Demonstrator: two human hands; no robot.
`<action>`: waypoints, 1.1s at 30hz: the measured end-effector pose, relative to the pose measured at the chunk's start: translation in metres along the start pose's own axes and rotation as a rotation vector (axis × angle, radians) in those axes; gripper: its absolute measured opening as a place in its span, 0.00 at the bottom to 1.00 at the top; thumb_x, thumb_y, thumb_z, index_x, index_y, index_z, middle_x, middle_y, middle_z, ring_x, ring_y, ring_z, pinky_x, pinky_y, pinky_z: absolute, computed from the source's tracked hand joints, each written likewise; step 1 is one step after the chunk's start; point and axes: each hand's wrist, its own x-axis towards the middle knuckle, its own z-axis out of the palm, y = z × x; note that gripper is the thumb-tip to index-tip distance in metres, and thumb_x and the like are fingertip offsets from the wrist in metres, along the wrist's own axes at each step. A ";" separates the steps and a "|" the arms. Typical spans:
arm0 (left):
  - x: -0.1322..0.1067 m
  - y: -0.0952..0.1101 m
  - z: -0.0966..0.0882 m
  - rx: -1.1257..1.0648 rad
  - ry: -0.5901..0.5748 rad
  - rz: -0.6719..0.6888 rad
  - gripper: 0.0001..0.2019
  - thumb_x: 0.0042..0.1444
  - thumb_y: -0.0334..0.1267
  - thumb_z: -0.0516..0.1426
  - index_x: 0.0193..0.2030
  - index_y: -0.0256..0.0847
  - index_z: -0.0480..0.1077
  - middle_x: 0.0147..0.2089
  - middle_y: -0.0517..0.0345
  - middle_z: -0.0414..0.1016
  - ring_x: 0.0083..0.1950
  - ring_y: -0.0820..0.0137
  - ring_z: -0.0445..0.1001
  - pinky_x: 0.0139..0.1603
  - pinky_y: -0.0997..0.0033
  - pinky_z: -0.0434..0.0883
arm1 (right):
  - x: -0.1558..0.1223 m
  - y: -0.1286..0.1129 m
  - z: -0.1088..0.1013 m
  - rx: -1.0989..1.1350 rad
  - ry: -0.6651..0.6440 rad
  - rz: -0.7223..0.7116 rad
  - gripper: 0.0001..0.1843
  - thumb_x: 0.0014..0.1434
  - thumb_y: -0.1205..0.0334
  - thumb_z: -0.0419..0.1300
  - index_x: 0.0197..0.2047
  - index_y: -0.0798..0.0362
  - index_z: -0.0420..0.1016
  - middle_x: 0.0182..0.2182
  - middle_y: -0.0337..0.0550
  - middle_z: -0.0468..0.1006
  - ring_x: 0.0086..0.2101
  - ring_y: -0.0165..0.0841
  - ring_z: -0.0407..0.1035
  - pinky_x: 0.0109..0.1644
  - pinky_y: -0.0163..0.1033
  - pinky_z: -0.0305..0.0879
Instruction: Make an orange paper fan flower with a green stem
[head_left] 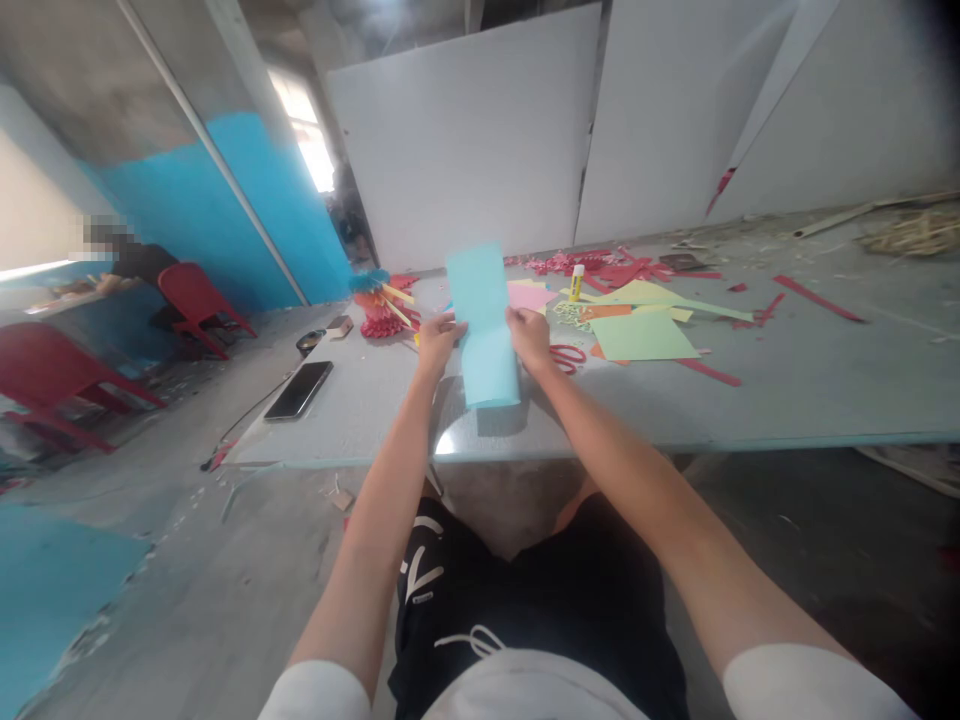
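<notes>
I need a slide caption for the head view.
Left hand and right hand hold light-blue paper over a table, green paper and glue stick nearby.

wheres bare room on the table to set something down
On the table, between the phone and left hand, and right of the green sheet near the front edge. Crowded: beyond the right hand, around the glue stick and red strips.

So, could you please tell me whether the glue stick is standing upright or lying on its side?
Upright: the glue stick stands on end on the table, with its white cap at the top.
</notes>
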 end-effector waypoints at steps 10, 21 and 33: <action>0.002 -0.004 -0.001 -0.005 0.004 0.017 0.16 0.47 0.38 0.66 0.43 0.36 0.79 0.35 0.52 0.83 0.32 0.69 0.76 0.34 0.70 0.71 | 0.002 0.005 0.005 0.095 -0.032 0.065 0.22 0.64 0.48 0.52 0.22 0.49 0.54 0.19 0.33 0.55 0.25 0.30 0.51 0.30 0.38 0.46; 0.002 -0.005 -0.002 0.060 0.021 0.069 0.13 0.51 0.37 0.63 0.43 0.36 0.80 0.33 0.55 0.81 0.33 0.67 0.76 0.35 0.71 0.70 | 0.000 0.002 0.003 0.076 -0.099 0.015 0.22 0.67 0.48 0.50 0.24 0.49 0.55 0.21 0.34 0.56 0.27 0.30 0.51 0.31 0.38 0.47; -0.005 0.003 0.003 -0.007 -0.073 0.006 0.17 0.47 0.38 0.66 0.45 0.35 0.78 0.33 0.53 0.81 0.32 0.69 0.75 0.37 0.68 0.73 | -0.003 -0.007 -0.001 0.100 -0.104 0.065 0.21 0.67 0.52 0.51 0.24 0.49 0.55 0.21 0.33 0.57 0.27 0.30 0.50 0.31 0.38 0.47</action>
